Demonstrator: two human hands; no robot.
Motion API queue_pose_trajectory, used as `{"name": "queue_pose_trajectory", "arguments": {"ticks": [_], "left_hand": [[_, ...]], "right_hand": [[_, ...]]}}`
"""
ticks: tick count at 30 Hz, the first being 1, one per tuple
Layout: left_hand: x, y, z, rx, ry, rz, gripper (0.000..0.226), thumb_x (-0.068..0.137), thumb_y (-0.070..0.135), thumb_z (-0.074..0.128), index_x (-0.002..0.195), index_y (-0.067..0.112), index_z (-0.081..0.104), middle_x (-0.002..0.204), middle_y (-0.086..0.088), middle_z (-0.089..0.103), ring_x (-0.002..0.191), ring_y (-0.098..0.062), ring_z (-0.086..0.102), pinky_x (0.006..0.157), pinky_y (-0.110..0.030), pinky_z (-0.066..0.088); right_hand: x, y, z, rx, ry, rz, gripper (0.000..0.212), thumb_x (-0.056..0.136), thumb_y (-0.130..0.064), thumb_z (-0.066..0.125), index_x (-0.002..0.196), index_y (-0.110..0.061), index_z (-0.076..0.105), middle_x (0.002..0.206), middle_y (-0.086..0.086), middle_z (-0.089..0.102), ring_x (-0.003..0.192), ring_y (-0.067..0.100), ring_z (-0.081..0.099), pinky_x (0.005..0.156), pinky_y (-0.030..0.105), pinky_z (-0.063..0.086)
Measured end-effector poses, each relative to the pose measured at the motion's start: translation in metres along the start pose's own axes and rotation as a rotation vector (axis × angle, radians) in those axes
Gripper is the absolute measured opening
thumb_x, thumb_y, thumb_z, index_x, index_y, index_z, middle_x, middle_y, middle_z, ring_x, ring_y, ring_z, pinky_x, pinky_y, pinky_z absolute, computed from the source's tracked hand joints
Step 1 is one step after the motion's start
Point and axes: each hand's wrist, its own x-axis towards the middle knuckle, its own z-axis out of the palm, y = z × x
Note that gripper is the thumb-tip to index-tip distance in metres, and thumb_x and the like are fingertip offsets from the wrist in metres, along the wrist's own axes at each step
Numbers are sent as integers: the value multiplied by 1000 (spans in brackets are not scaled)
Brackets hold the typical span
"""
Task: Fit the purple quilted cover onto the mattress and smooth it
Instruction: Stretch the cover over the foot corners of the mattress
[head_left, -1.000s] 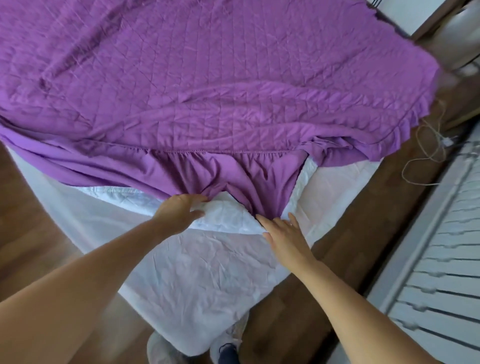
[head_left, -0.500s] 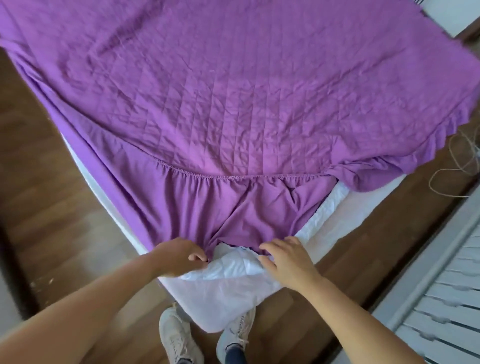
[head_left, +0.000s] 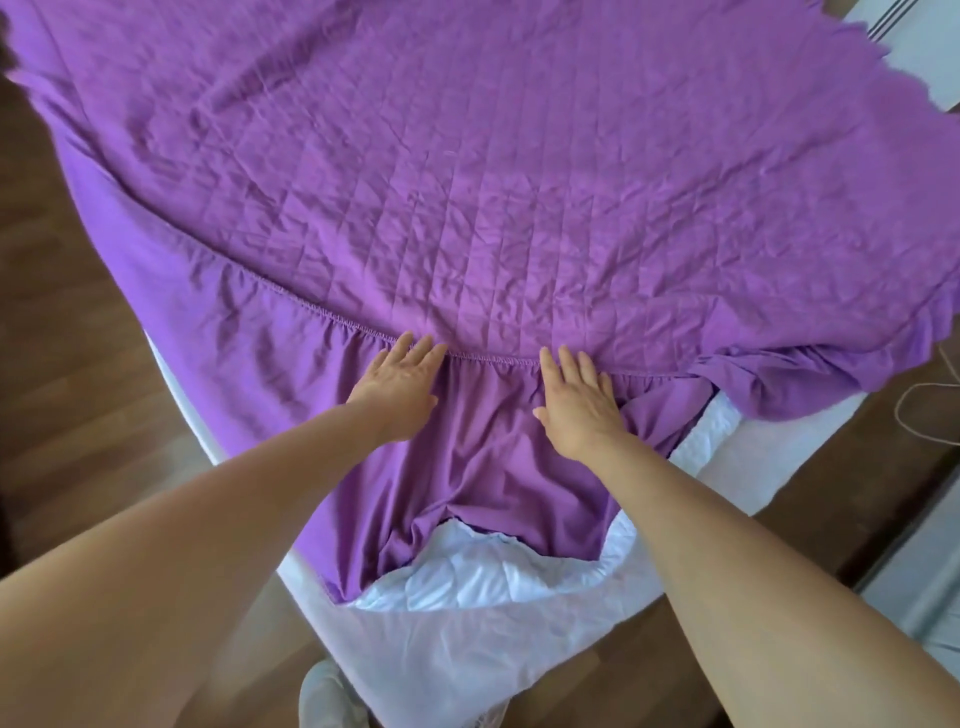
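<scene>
Both bare arms reach forward, nearly parallel. The left hand (head_left: 400, 384) and right hand (head_left: 579, 402) lie flat, palms down, fingers straight and pointing far, a little apart.

From 10 to 2 o'clock the quilted top of the purple cover (head_left: 519, 182) spreads low and wrinkled, open room for a flat sweep. The left hand (head_left: 397, 387) and right hand (head_left: 579, 402) lie flat near the centre, apart, with a strip of gathered seam (head_left: 491, 357) between them. At 3 o'clock a bunched fold (head_left: 779, 384) humps up over the bed's edge. At 6 o'clock the bare mattress (head_left: 457, 649) corner juts out, a shoe (head_left: 327, 696) beside it. Wooden floor (head_left: 67, 364) runs open at 9 o'clock; a loose cable (head_left: 919, 410) lies at 3 o'clock.
</scene>
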Motion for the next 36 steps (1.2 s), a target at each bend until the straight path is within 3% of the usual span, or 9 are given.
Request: {"name": "queue_pose_trajectory", "arguments": {"ticks": [4, 9, 20, 22, 25, 28, 30, 33, 36], "left_hand": [[14, 0, 4, 32, -63, -24, 70, 97, 27, 42, 150, 17, -1, 158, -1, 5, 145, -21, -2, 118, -42, 5], [1, -6, 9, 4, 42, 89, 46, 93, 35, 47, 135, 18, 40, 130, -7, 51, 122, -27, 47, 103, -35, 30], [-127, -40, 52, -175, 231, 251, 33, 80, 34, 43, 91, 19, 70, 83, 5, 67, 77, -20, 66, 77, -33, 47], [-143, -41, 58, -100, 296, 260, 24, 78, 26, 59, 100, 18, 67, 88, 2, 64, 76, -23, 66, 77, -34, 48], [-152, -41, 63, 29, 225, 188, 65, 70, 16, 76, 131, 20, 52, 116, -8, 58, 88, -27, 65, 72, -39, 51], [-149, -36, 59, 195, 115, 147, 76, 86, 12, 55, 149, 29, 16, 154, -4, 19, 122, -24, 43, 86, -36, 46], [-146, -37, 58, 309, 44, 128, 61, 91, 11, 44, 146, 30, 25, 155, 1, 14, 127, -21, 33, 90, -32, 43], [-152, -42, 64, 312, 152, 225, 26, 82, 11, 58, 105, 21, 61, 126, 4, 54, 114, -22, 46, 76, -32, 47], [-164, -48, 67, 297, 195, 279, 32, 53, 1, 71, 77, 17, 58, 72, 5, 64, 82, -21, 62, 71, -31, 49]], "right_hand": [[11, 4, 8, 40, -96, -31, 72, 97, -38, 41, 150, -13, -1, 155, 10, 18, 145, 30, 4, 116, 48, 7], [-11, -4, 7, 72, -101, -107, 49, 96, -47, 36, 132, -14, 41, 131, 12, 55, 123, 28, 48, 112, 48, 17], [-133, -14, 29, -28, -187, -163, 45, 95, -52, 37, 112, -16, 57, 120, 1, 43, 102, 25, 57, 85, 38, 43], [-147, -13, 35, -2, -188, -174, 37, 96, -45, 43, 107, -14, 62, 130, -1, 39, 114, 23, 45, 86, 37, 46], [-162, -16, 44, 31, -168, -189, 32, 98, -38, 42, 106, -14, 61, 136, -2, 42, 122, 23, 36, 89, 37, 45], [-179, -27, 46, 19, -135, -205, 28, 100, -36, 35, 101, -14, 53, 107, 3, 60, 104, 25, 52, 79, 36, 42], [-188, -31, 50, 10, -75, -230, 24, 100, -35, 34, 99, -16, 49, 97, 2, 63, 95, 27, 58, 75, 35, 40], [-195, -31, 59, 42, -37, -192, 27, 100, -36, 35, 115, -16, 44, 104, -2, 63, 98, 23, 60, 76, 35, 41], [-198, -32, 64, -26, -87, -90, 48, 99, -40, 36, 139, -15, 32, 119, 1, 57, 108, 25, 56, 85, 39, 43]]}}
